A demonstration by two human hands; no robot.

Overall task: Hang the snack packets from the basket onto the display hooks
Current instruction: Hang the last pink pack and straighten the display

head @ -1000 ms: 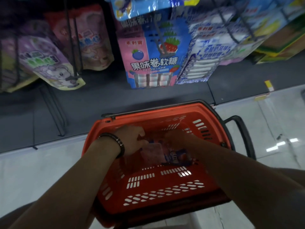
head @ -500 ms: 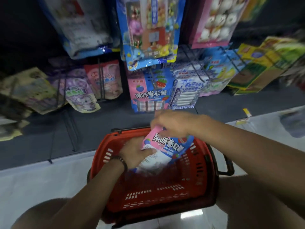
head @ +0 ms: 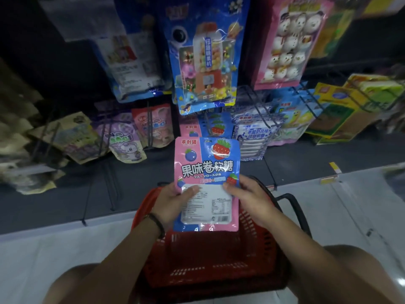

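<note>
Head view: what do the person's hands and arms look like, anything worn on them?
Both forearms are bare, with no sleeves in view. The left hand and right hand wear no gloves. A dark slim bracelet circles the left wrist, with a lighter thin strand beside it.

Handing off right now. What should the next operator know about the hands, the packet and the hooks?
Left hand grips the lower left of the pink-and-blue fruit roll candy packet, thumb on its front.
Right hand grips its lower right.
The packet is upright above the red basket, not yet hung.
Matching packets hang just behind it.
Done: one packet is out of the basket. Left: hang it with those; the basket's contents cannot be seen.
</note>
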